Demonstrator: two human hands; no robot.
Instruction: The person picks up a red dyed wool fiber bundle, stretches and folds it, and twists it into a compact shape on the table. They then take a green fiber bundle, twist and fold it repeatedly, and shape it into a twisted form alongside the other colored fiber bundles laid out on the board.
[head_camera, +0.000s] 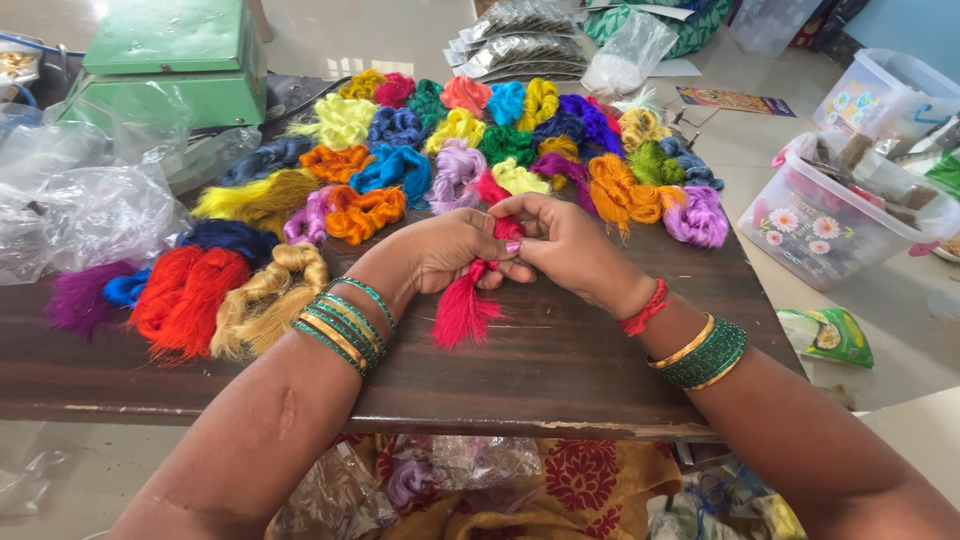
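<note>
Head view looks down on a dark wooden surface (560, 370) where both hands meet over a bundle of pinkish-red thread (465, 305). Her left hand (450, 250) is curled around the upper part of the bundle, fingers closed on it, and the right hand (565, 240) pinches the same bundle from the other side, near its top. The loose tail of the thread fans out below the hands and rests on the wood, close to the near edge. Green and gold bangles (345, 325) circle the left wrist; similar ones, plus a red string, sit on the right.

Beyond the hands lies a wide spread of thread bundles in many colours (480, 140), yellow, blue, orange, purple and green among them. A larger red bundle (185, 295) and a golden one (270, 295) lie just beside the left forearm. A green machine (165, 60) stands at the far left, with crumpled clear plastic bags (95, 210) in front of it. A clear plastic box with flower prints (825, 225) sits on the floor off to the right.
</note>
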